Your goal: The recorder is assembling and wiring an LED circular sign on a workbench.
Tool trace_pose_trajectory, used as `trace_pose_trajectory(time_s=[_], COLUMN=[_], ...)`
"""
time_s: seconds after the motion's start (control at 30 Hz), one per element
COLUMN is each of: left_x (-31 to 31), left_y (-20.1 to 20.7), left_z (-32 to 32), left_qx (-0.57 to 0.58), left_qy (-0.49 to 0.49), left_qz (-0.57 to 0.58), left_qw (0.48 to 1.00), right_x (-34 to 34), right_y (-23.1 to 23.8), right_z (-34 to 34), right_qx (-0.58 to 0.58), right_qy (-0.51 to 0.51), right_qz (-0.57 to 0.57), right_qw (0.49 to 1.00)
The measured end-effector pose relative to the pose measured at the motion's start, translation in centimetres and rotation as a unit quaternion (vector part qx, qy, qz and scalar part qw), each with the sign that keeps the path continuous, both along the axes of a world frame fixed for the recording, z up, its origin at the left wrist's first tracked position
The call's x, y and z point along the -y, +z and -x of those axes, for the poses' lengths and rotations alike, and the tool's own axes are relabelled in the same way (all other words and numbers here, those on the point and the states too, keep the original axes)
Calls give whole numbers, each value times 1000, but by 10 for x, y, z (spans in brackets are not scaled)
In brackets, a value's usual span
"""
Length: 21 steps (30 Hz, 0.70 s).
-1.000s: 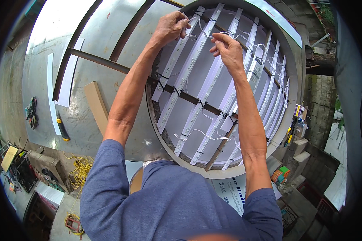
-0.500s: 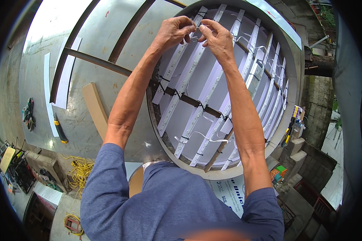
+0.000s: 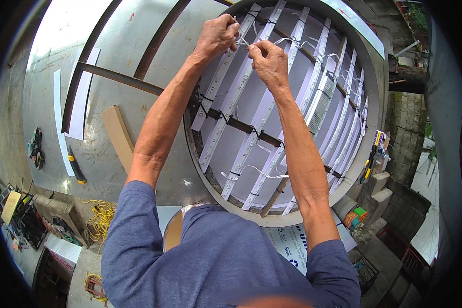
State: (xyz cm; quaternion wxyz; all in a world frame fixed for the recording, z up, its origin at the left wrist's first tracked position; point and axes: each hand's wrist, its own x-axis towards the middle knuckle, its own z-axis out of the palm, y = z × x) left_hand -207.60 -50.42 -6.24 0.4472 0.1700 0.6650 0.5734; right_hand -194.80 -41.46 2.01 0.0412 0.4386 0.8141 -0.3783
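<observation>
Both of my hands work over the far left part of a round sign frame (image 3: pixel 277 221) fitted with rows of white LED strips (image 3: pixel 234 100). A thin white wire (image 3: pixel 243 42) runs in a small loop between my hands. My left hand (image 3: pixel 218 36) is closed, its fingertips pinching the wire near the frame's far left edge. Slightly nearer and to the right, my right hand (image 3: pixel 270 64) pinches the wire between thumb and forefinger. Black cable ties (image 3: pixel 256 132) bind the strips to dark crossbars. A perforated metal box (image 3: pixel 319 107) lies among the strips.
Dark metal bars (image 3: pixel 120 78) lie on the metal-topped table to the left. Beside them are a cardboard strip (image 3: pixel 118 137), white strips (image 3: pixel 82 100), a yellow-and-black utility knife (image 3: pixel 76 168) and a dark bundle (image 3: pixel 36 148). Yellow cord (image 3: pixel 101 218) is heaped below the table.
My hands have moved apart, the right one coming nearer to me and the left shifting slightly leftward. More of the white wire now shows between them.
</observation>
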Motion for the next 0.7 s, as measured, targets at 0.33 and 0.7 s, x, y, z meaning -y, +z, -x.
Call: trace_pose_trajectory(time_s=[0.33, 0.7], left_x=[57, 113], left_y=[12, -54], left_z=[22, 79], left_qx=[-391, 90], left_qy=[120, -72], left_qz=[89, 201], left_qw=[908, 973], right_x=[-2, 128], right_y=[88, 259], right_z=[-73, -460], right_qx=[-63, 466], right_qy=[-125, -410], right_qz=[-39, -373], right_qw=[989, 689])
